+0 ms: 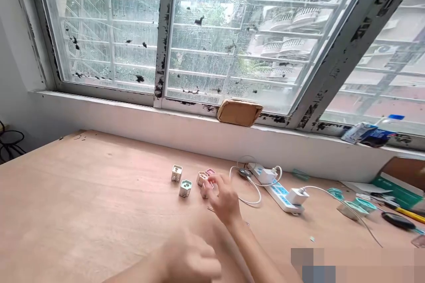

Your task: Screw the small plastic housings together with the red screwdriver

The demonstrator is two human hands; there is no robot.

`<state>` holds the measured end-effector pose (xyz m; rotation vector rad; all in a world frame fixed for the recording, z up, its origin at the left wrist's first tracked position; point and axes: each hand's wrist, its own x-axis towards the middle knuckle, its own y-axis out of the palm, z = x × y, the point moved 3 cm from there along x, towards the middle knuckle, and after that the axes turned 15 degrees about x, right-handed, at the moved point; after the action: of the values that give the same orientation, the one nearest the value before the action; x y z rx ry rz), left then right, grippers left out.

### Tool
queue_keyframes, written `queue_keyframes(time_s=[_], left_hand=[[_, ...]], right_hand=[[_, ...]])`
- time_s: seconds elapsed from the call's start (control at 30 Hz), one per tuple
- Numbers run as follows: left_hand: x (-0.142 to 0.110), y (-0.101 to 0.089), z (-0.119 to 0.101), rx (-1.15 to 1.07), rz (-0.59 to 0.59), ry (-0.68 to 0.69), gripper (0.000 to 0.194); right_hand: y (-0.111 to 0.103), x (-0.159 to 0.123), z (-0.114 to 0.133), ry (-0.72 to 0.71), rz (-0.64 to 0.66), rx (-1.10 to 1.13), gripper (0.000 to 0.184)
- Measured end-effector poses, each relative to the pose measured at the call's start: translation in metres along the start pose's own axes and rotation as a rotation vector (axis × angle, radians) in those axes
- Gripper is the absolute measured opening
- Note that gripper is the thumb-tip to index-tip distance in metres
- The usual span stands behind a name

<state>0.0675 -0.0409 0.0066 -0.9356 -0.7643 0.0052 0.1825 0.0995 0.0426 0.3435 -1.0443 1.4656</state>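
My right hand [223, 196] reaches over the wooden table, its fingers curled at a small white hexagonal holder [201, 178] and a pink holder [210, 171]. The fingers partly cover both, and what lies between the fingertips is hidden. To their left stand a small cream holder [176, 173] and a white one with a green-tinted top [185, 188], both upright and apart from the hand. Low in the view and nearer to me, my left hand [189, 256] is smeared by motion, so its fingers cannot be made out.
A white power strip [282, 195] with plugged-in chargers and a looping white cable [252, 202] lies right of my hand. Farther right are teal cups [365, 205], a yellow-handled tool [410, 215] and a black object [398, 220]. A brown box [239, 112] rests on the windowsill.
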Motion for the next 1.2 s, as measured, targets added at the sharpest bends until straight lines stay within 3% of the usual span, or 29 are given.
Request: queue_keyframes(time_s=[0.07, 0.13, 0.2, 0.37, 0.6, 0.77, 0.93, 1.1, 1.2], left_hand=[[-0.011, -0.003, 0.028, -0.011, -0.001, -0.141, 0.021], [-0.024, -0.005, 0.052, -0.175, -0.078, -0.380, 0.019], [-0.034, -0.002, 0.064, -0.257, -0.098, -0.461, 0.018], [-0.048, 0.010, 0.075, -0.254, -0.057, -0.505, 0.016], [-0.049, 0.008, 0.078, -0.239, -0.132, -0.527, 0.021], [-0.040, -0.001, 0.075, -0.337, -0.081, -0.634, 0.037], [-0.031, 0.004, 0.065, -0.495, 0.011, -0.575, 0.070], [-0.032, 0.014, 0.064, -0.518, 0.077, -0.592, 0.052], [-0.032, 0.017, 0.065, -0.550, 0.106, -0.625, 0.051]], right_hand=[[-0.006, -0.001, -0.020, 0.043, 0.045, -0.107, 0.025], [-0.002, -0.009, -0.033, 0.090, 0.120, -0.179, 0.027], [0.005, -0.017, -0.041, 0.133, 0.193, -0.207, 0.024], [0.009, -0.021, -0.041, 0.159, 0.208, -0.138, 0.016], [-0.004, -0.013, -0.028, 0.208, 0.242, 0.081, 0.010], [-0.013, -0.040, 0.015, 0.260, 0.088, 0.367, 0.029], [-0.002, -0.073, 0.036, 0.424, 0.041, 0.594, 0.035], [0.007, -0.087, 0.029, 0.622, 0.003, 0.803, 0.042], [0.007, -0.089, 0.027, 0.658, 0.035, 0.878, 0.043]])
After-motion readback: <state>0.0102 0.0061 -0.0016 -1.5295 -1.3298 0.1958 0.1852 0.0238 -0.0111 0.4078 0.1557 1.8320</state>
